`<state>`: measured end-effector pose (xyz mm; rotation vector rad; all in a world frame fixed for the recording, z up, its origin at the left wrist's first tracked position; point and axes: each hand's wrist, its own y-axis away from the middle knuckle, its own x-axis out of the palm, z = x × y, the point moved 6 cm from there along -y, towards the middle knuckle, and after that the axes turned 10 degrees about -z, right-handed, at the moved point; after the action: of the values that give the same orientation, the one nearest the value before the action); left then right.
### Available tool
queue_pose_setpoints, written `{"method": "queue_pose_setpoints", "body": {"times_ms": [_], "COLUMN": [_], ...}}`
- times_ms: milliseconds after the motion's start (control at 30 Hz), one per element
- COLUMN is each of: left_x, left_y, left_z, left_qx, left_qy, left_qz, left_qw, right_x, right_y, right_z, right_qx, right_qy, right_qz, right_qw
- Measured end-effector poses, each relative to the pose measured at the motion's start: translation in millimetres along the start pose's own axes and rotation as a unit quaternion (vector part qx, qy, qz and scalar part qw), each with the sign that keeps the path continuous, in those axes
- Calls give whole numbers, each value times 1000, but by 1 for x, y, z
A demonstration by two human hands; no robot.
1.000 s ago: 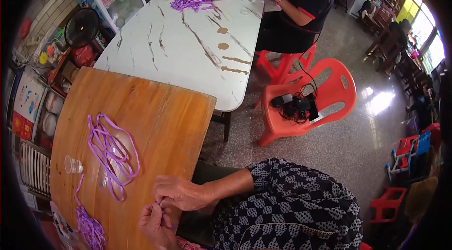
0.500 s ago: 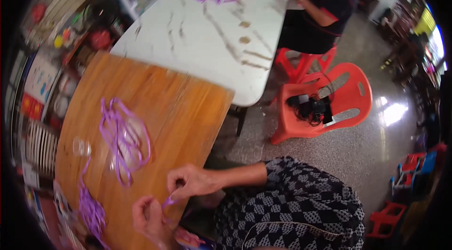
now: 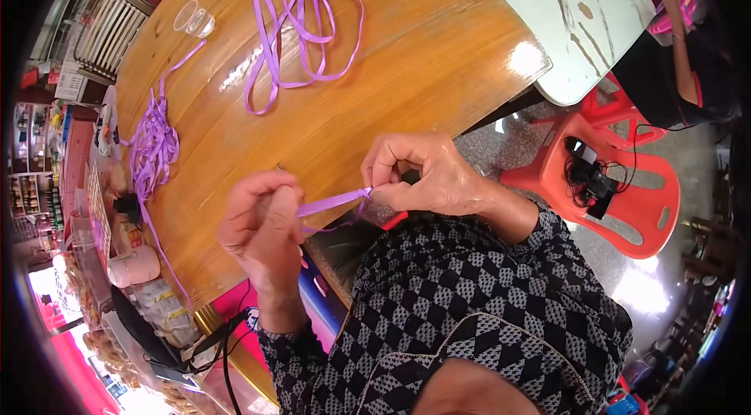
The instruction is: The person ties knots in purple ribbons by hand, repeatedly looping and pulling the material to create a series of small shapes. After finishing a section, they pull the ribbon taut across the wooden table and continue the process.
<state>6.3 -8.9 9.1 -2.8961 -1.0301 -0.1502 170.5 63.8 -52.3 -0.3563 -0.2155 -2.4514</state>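
Between my two hands a short length of purple ribbon (image 3: 332,201) is stretched, just off the near edge of the wooden table. My left hand (image 3: 266,219) pinches one end of it. At the other end, my right hand (image 3: 422,172) grips it between thumb and fingertips, beside a small knot or fold. A thin tail of the ribbon hangs in a loop below. Farther off on the table lies a loosely coiled purple ribbon (image 3: 274,47). To the left is a tangled heap of purple ribbon (image 3: 152,149), with one strand trailing toward me.
A clear plastic cup (image 3: 194,20) stands on the wooden table (image 3: 407,47). A white marbled table (image 3: 540,16) adjoins it, with another person (image 3: 680,71) seated there. A red plastic chair (image 3: 610,172) holds black cables and adapters (image 3: 591,180). Shelves and goods line the left.
My view has tilted down and turned, so the tables sit higher and farther right. My hands have drawn apart, and the ribbon between them now runs straight.
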Motion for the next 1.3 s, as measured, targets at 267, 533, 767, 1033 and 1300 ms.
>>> {"method": "queue_pose_setpoints", "body": {"times_ms": [267,533,767,1033,1300], "left_x": [25,25,31,31,28], "left_y": [10,18,20,22,22], "left_z": [31,47,42,49,51], "left_qx": [-152,-261,-157,-198,-200], "left_qy": [-92,-32,-76,-25,10], "left_qz": [218,200,153,112,67], "left_qw": [960,944,973,973,977], "right_x": [11,10,3,0,7], "right_y": [-2,0,3,4,7], "right_z": [29,45,39,34,35], "right_qx": [-275,-341,-322,-290,-345], "right_qy": [208,266,242,208,259], "right_qz": [0,-18,-23,-28,-28], "right_qw": [938,902,915,934,902]}}
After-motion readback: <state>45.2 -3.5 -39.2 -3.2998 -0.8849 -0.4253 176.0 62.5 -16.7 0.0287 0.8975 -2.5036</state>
